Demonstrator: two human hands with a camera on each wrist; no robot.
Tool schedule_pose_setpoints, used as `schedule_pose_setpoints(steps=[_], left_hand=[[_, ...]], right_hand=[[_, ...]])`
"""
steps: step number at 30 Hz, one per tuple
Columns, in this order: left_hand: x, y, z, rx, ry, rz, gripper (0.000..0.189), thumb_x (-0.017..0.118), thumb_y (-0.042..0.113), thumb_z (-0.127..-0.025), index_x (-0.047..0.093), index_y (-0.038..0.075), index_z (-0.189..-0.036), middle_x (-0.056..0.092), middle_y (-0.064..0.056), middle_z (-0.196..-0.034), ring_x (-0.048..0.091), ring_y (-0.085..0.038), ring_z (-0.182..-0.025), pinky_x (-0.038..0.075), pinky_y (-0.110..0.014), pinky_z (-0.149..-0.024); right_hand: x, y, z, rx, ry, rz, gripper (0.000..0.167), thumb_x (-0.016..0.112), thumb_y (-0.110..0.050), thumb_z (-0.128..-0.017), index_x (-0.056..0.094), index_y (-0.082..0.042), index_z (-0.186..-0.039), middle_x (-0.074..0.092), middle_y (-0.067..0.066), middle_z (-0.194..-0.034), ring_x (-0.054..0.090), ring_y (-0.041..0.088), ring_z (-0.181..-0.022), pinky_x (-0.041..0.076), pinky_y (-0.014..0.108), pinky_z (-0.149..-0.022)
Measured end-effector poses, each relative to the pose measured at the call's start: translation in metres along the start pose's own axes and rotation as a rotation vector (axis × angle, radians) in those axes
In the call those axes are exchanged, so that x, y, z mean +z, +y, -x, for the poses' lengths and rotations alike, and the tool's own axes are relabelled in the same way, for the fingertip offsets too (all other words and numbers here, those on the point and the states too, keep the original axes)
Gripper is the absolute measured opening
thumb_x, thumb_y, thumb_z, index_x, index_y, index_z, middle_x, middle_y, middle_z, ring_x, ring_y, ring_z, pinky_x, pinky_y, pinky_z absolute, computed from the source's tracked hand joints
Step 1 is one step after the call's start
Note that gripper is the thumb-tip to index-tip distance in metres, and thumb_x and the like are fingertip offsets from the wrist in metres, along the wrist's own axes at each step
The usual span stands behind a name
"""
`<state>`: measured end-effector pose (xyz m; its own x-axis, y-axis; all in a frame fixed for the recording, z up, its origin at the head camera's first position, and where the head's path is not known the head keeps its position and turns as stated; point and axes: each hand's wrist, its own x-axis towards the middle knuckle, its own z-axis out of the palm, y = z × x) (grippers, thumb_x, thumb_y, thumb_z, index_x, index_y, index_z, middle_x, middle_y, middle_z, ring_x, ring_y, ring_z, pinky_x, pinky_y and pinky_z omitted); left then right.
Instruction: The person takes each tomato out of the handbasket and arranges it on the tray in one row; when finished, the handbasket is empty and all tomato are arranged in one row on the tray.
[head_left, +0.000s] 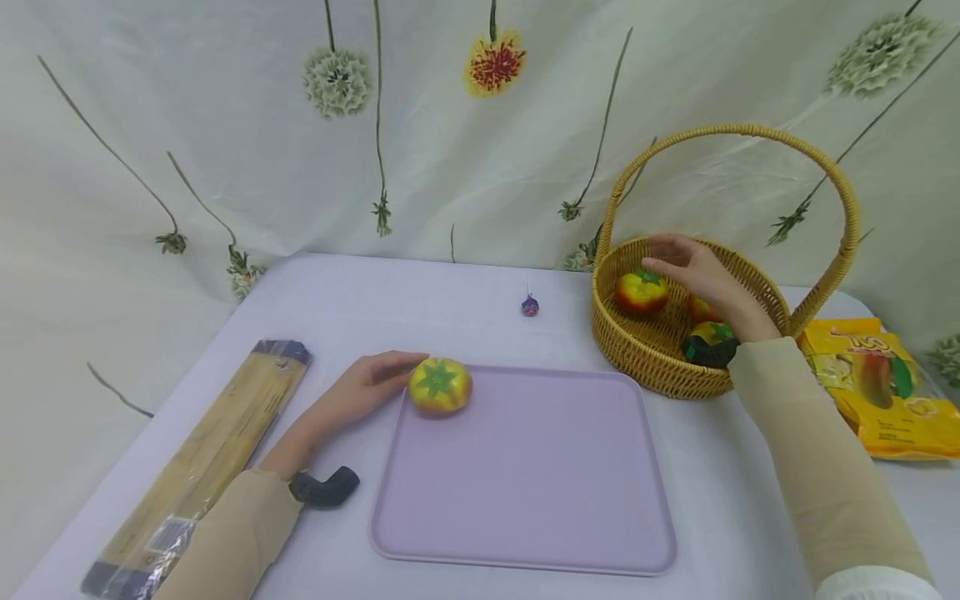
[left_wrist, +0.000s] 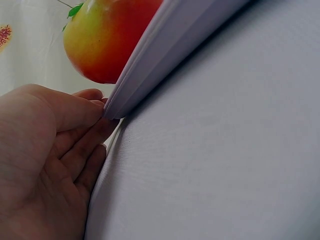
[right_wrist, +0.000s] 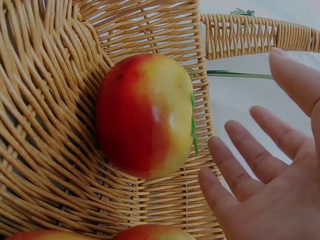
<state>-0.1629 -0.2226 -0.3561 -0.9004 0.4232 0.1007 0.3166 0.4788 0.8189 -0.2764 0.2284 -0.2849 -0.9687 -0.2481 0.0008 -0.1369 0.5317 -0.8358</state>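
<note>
My left hand [head_left: 378,379] is beside the far left corner of a lilac tray [head_left: 525,475], its fingers loosely bent. In the left wrist view its thumb and fingertips are right at the tray's rim. On that corner sits a yellow-red tomato [head_left: 440,387] with a green star-shaped top. My right hand [head_left: 697,271] reaches over a wicker basket [head_left: 645,354], fingers spread and holding nothing. Just below its fingertips lies another tomato [head_left: 642,292]; the right wrist view shows this tomato [right_wrist: 147,116] against the woven wall, apart from the hand.
More tomatoes [head_left: 703,310] lie in the basket, partly hidden by my right hand and its wrist camera. The basket's tall handle [head_left: 738,131] arches overhead. A yellow snack bag [head_left: 877,383] lies at the right, a wrapped wooden board [head_left: 210,450] at the left, a small lollipop [head_left: 530,306] at the back.
</note>
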Motion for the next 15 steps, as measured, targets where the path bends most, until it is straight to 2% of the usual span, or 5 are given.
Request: schedule_pose_setpoints(steps=[6, 15], left_hand=[[0.0000, -0.0017, 0.0009, 0.007, 0.002, 0.010, 0.034, 0.054, 0.003, -0.094, 0.054, -0.003, -0.127, 0.055, -0.015, -0.127, 0.044, -0.031, -0.123, 0.032, -0.046, -0.104], [-0.0006, -0.0001, 0.0013, 0.012, -0.005, 0.020, 0.034, 0.054, 0.003, -0.094, 0.053, -0.003, -0.127, 0.054, -0.016, -0.128, 0.044, -0.031, -0.123, 0.031, -0.045, -0.104]], right_hand=[[-0.0009, 0.0034, -0.0037, 0.036, -0.091, 0.059, 0.069, 0.057, -0.033, -0.094, 0.025, 0.002, -0.145, 0.027, 0.025, -0.145, 0.025, 0.040, -0.132, 0.024, 0.055, -0.105], [0.0029, 0.0091, -0.0077, 0.016, -0.147, 0.160, 0.067, 0.058, -0.031, -0.094, 0.028, 0.003, -0.142, 0.028, 0.027, -0.143, 0.023, 0.042, -0.131, 0.024, 0.057, -0.104]])
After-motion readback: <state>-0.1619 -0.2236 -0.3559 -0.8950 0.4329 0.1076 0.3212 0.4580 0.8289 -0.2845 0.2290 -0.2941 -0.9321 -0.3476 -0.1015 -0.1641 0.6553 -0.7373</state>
